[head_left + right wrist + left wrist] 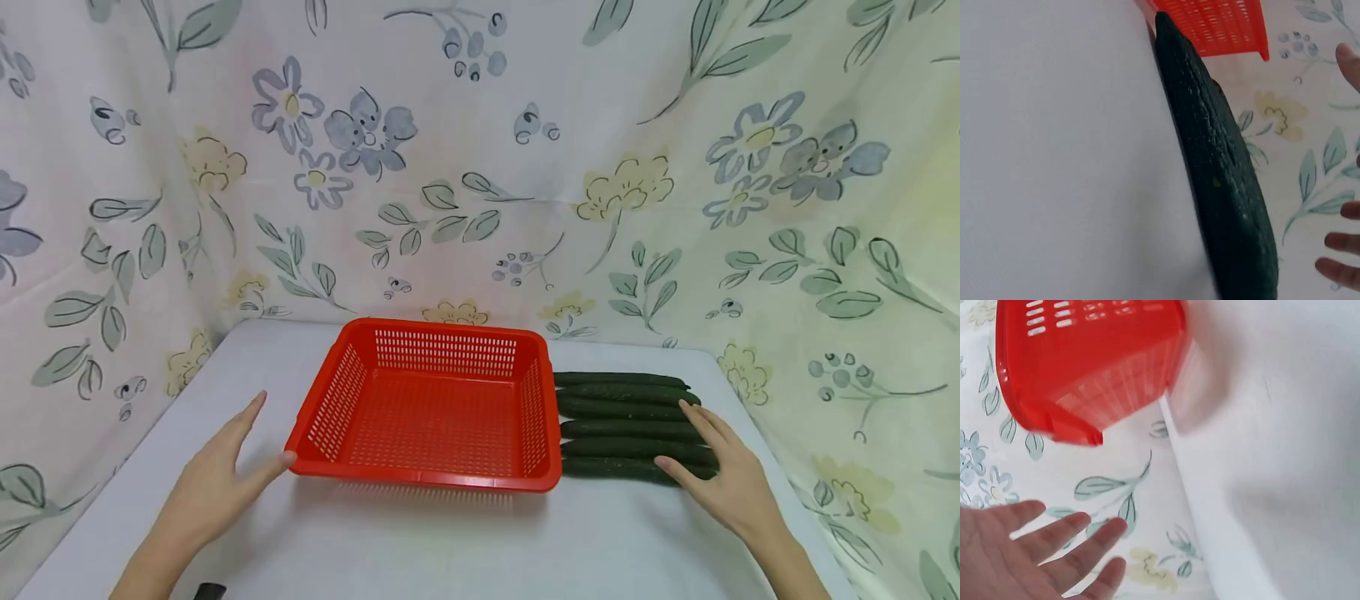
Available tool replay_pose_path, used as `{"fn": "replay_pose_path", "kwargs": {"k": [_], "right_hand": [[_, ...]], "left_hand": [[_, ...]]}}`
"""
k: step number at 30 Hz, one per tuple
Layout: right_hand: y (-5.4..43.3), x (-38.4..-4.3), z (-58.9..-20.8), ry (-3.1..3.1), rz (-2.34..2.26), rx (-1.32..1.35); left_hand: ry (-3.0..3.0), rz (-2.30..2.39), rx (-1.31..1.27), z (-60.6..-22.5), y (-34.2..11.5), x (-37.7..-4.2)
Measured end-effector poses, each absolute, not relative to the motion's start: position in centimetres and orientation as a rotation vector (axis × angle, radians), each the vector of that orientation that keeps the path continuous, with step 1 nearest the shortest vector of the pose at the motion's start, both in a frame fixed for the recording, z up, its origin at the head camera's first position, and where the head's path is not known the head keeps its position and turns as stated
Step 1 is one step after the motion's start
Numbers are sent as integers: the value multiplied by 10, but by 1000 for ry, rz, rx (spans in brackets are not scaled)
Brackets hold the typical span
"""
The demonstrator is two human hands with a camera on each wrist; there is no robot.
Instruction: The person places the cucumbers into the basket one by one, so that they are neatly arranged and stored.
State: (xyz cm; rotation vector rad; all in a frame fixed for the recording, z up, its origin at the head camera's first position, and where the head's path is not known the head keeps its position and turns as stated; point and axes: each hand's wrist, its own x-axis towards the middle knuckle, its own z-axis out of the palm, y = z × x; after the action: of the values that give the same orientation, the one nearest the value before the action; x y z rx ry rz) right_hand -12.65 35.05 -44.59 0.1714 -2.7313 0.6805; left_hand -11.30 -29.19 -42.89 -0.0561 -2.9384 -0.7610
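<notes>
A red plastic basket point(423, 479) with slotted walls stands on the white table, and no contents show inside it. Several dark green cucumbers point(630, 429) lie side by side along its right wall; one cucumber point(1216, 162) fills the middle of the right wrist view. My left hand point(206, 487) is at the basket's near left corner, fingers spread, thumb tip right by the rim and nothing held. Over the right ends of the cucumbers hovers my right hand point(723, 475), fingers extended and thumb apart, holding nothing. In the right wrist view only its fingertips show at the right edge.
A flowered cloth point(480, 167) hangs behind and at both sides of the white table point(420, 550). A small black object point(210, 591) pokes in at the bottom edge, near the left forearm.
</notes>
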Motion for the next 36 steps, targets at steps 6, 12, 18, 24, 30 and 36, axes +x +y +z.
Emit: {"fn": "replay_pose_path", "kwargs": {"k": [6, 12, 18, 24, 30, 36], "right_hand": [[355, -121, -468, -2616, 764, 114], [356, -115, -481, -2566, 1039, -14], [357, -112, -490, -2610, 1290, -130], [360, -111, -502, -2595, 1371, -97], [357, -113, -511, -2569, 1503, -45], [352, -119, -519, -2532, 1418, 57]], "left_hand": [[-2707, -1022, -10, -440, -270, -121], [-2699, -1125, -3, -444, -249, -137], [-2715, -1217, -30, -452, -239, -143], [-2690, -1195, -92, -460, -241, -140], [-2697, -1189, -153, -465, -248, -138], [-2695, -1160, -177, -466, -252, -141]]}}
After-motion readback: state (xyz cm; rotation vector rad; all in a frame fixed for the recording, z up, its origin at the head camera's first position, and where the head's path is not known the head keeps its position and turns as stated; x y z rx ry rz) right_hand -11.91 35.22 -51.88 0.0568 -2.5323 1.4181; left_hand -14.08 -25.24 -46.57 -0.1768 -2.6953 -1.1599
